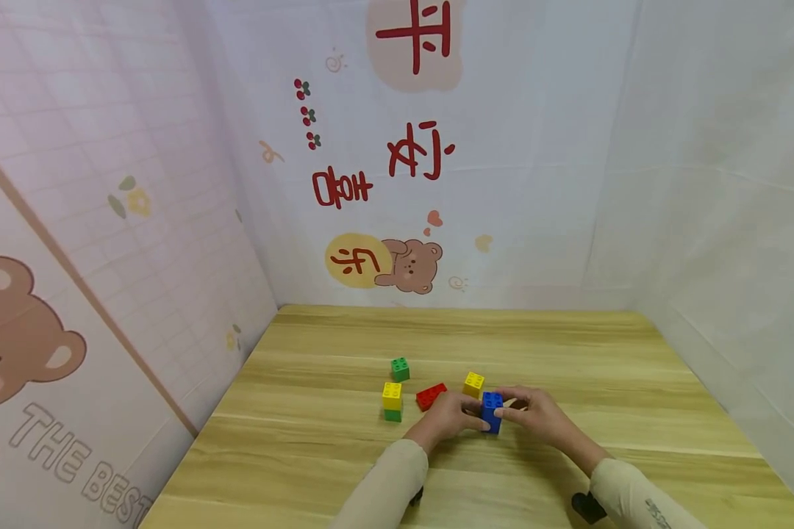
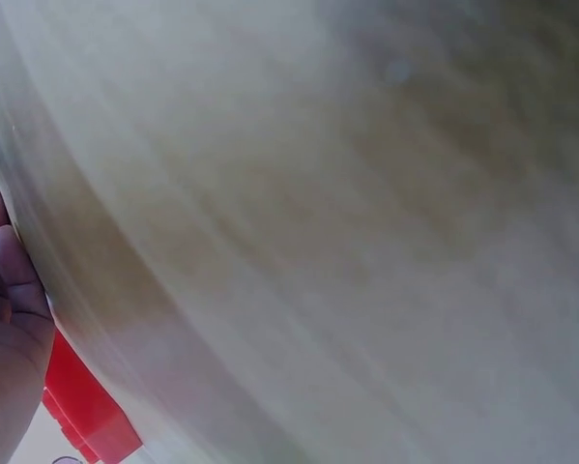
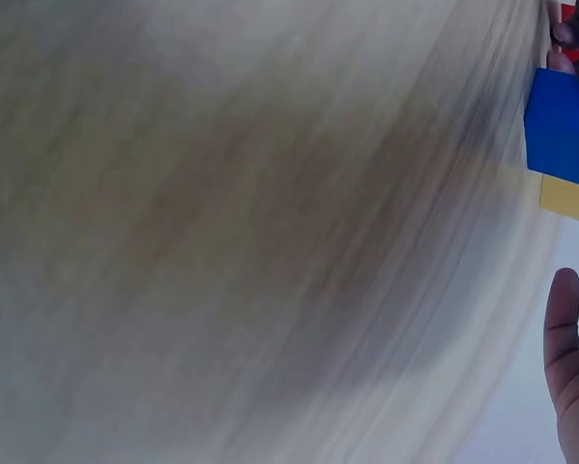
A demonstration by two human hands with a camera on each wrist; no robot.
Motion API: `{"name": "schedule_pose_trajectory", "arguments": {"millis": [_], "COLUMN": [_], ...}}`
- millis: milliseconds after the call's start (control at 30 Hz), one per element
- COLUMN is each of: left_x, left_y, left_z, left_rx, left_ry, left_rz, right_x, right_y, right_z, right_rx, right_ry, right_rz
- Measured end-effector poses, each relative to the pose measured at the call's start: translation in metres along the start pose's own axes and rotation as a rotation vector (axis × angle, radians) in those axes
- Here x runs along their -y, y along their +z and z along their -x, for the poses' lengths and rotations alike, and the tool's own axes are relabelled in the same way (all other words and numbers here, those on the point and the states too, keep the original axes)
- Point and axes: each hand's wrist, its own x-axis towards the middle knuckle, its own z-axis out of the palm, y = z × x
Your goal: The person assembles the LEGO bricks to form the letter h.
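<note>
A tall blue toy block (image 1: 492,414) with studs on top stands upright on the table between both hands. On its left side, the left hand (image 1: 451,416) holds it, thumb at the front. From the right, the right hand (image 1: 539,417) pinches its upper part between thumb and forefinger. A yellow block (image 1: 473,383) stands just behind the blue one. Beyond the left hand lies a red brick (image 1: 431,397), partly covered by that hand. In the right wrist view, the outer fingers (image 3: 564,333) of the right hand are extended, away from the blue block (image 3: 563,128).
Left of the hands, a yellow brick (image 1: 392,394) sits on a green brick (image 1: 392,414). Farther back is a separate green block (image 1: 400,369). A wood-grain table (image 1: 304,441) carries everything, with printed white cloth (image 1: 523,147) hanging behind and at both sides.
</note>
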Motion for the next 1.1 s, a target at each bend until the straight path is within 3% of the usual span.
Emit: {"name": "schedule_pose_trajectory", "arguments": {"millis": [267,733,867,1100], "left_x": [-0.003,-0.001,-0.002,-0.005], "left_y": [0.0,-0.003,-0.009,-0.019], "left_z": [0.002,0.007,0.011,0.016], "left_rx": [0.003,-0.002,-0.004,-0.013], "left_ry": [-0.023,0.038,0.035,0.092], "left_rz": [-0.017,-0.051,-0.01,0.101], "right_x": [-0.001,0.003,0.002,0.001], "right_y": [0.0,0.004,0.005,0.007], "right_z": [0.0,0.003,0.003,0.004], "right_rx": [0.005,-0.034,-0.032,-0.037], "right_ry": [-0.001,0.024,0.035,0.036], "right_rz": [-0.013,0.016,0.015,0.047]}}
